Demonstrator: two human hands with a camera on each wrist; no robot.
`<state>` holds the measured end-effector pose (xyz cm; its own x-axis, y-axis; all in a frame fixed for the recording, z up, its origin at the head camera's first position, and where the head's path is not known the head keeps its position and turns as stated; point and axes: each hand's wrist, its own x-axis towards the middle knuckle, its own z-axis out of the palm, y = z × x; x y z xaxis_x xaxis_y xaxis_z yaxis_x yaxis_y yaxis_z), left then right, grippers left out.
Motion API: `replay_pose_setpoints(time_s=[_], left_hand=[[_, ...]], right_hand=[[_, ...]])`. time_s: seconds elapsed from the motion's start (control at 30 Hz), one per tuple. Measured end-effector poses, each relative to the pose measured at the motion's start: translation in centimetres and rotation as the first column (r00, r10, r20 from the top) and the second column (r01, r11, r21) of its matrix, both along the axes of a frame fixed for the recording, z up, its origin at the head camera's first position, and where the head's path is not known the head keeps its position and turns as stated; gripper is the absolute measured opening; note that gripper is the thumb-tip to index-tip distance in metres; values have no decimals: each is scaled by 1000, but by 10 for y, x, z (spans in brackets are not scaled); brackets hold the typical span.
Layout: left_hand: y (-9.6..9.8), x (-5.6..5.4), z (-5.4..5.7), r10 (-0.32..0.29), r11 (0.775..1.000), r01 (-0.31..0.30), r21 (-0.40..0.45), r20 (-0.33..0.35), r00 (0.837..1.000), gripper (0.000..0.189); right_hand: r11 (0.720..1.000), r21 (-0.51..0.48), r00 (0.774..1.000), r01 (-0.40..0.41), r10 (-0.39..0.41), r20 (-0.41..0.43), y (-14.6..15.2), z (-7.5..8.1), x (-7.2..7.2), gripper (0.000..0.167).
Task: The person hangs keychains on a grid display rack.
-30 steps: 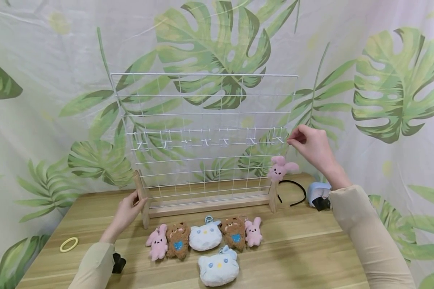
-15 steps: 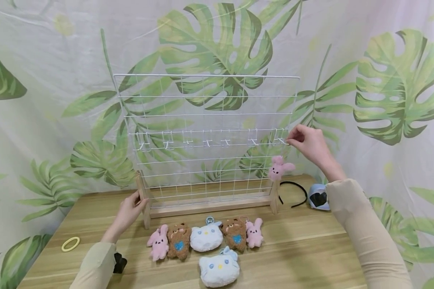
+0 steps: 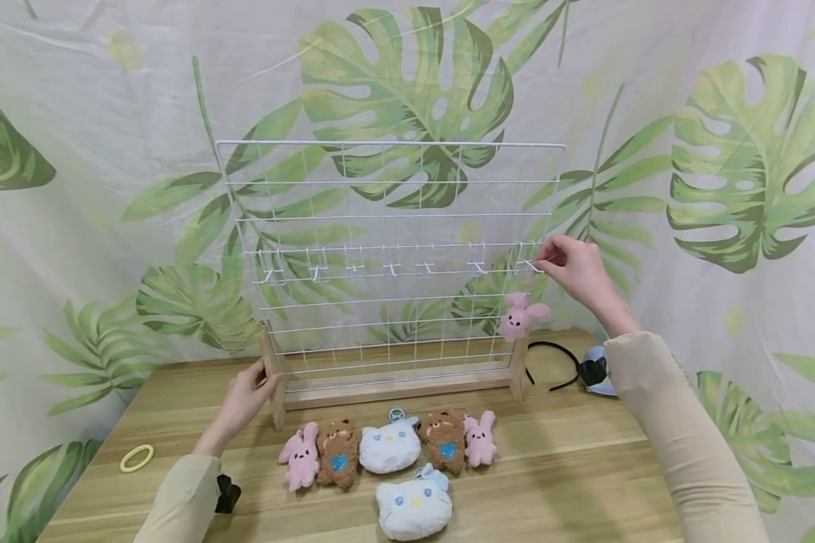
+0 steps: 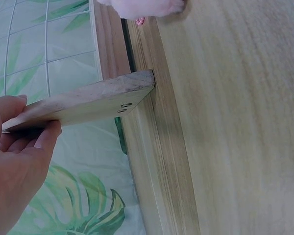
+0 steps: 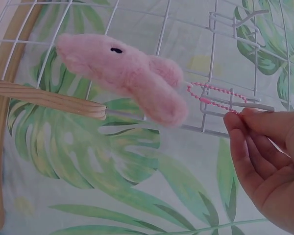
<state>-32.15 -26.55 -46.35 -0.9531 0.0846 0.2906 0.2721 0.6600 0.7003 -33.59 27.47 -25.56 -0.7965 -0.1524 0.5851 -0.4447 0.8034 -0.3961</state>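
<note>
My right hand (image 3: pixel 573 268) pinches the pink ball chain (image 5: pixel 218 88) of a pink plush bunny keychain (image 5: pixel 117 68) between thumb and index finger. In the right wrist view the chain's loop overlaps the prong of the rightmost hook (image 5: pixel 258 105), with my fingertips right at the prong's end. Below it the bunny dangles in front of the white wire grid rack (image 3: pixel 390 142). My left hand (image 3: pixel 244 392) grips the rack's left wooden leg (image 4: pixel 88 100), thumb on one side and fingers on the other.
Several more hooks line the same grid row. In front of the rack lie pink bunnies (image 3: pixel 303 458), brown bears (image 3: pixel 339 456) and white cat plushes (image 3: pixel 414 509). A yellow ring (image 3: pixel 137 458) is at left; a black headband (image 3: pixel 553 345) lies behind my right sleeve.
My right hand has shifted slightly left toward the rightmost hook, bringing the bunny's chain with it. The left hand keeps its grip on the wooden leg.
</note>
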Motion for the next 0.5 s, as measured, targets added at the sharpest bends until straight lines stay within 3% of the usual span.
replay_pose_setpoints(time_s=[0.5], left_hand=[[0,-1,1,14,1000,-14,-13,-5,1000,23]], right_hand=[[999,33,1000,-27,27,-2,1,-4,-2,6]])
